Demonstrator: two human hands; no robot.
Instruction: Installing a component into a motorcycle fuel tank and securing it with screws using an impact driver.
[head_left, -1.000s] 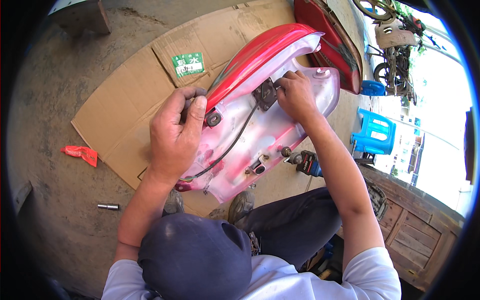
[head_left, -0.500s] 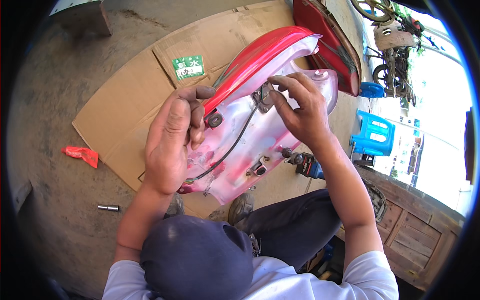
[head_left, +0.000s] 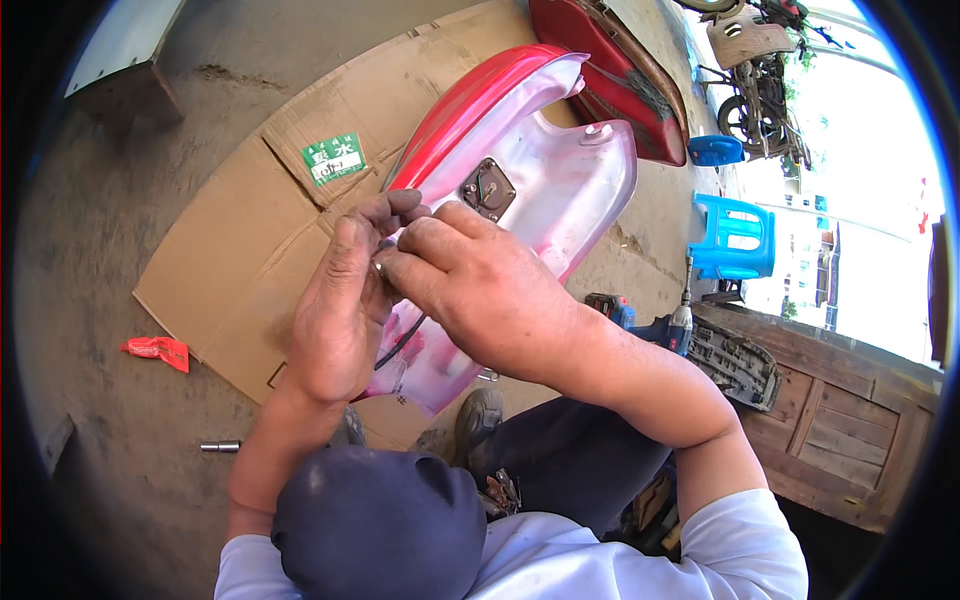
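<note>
A red fuel tank (head_left: pixel 480 90) lies with its whitish-pink underside up, a brown sender plate (head_left: pixel 488 190) set in it. Above the tank's near left part, my left hand (head_left: pixel 335 320) is held with curled fingers. My right hand (head_left: pixel 480 280) meets it there, thumb and fingers pinched at the left fingertips. A small metallic glint shows between the hands, but what they hold is mostly hidden. Below them a black cable (head_left: pixel 400 342) runs over the tank, its upper part covered by my hands.
Flattened cardboard (head_left: pixel 225 230) lies under the tank. A second red tank (head_left: pixel 625 95) rests behind. At the right are a cordless drill (head_left: pixel 668 330), a blue stool (head_left: pixel 735 237) and a wooden panel (head_left: pixel 840 440). A red packet (head_left: pixel 160 350) and metal socket (head_left: pixel 220 446) lie left.
My right hand has left the sender plate and come left to my left hand, closing into a pinch. The drill now appears farther from the tank. The whole view has shifted slightly.
</note>
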